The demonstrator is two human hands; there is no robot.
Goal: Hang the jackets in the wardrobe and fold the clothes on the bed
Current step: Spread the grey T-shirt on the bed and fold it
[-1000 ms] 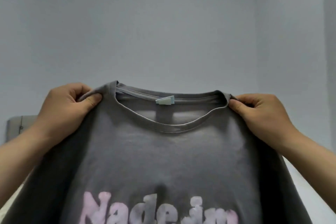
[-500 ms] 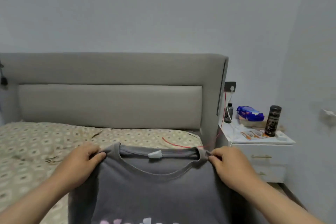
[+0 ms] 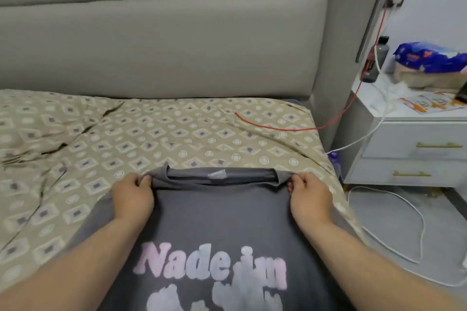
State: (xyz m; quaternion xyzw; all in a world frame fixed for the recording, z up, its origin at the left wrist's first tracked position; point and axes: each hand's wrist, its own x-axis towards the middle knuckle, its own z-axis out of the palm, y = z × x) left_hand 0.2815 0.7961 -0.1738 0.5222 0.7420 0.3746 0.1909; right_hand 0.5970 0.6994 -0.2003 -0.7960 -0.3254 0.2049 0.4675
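Fingers of left hand and right hand pinch grey T-shirt shoulders, print-up on bed near right, probably flat. Fold step starting; next: release, fold sides inward.

Your T-shirt runs off bottom edge — lower print blurred, cut; neck label too small for you to read. At right, nightstand clipped.
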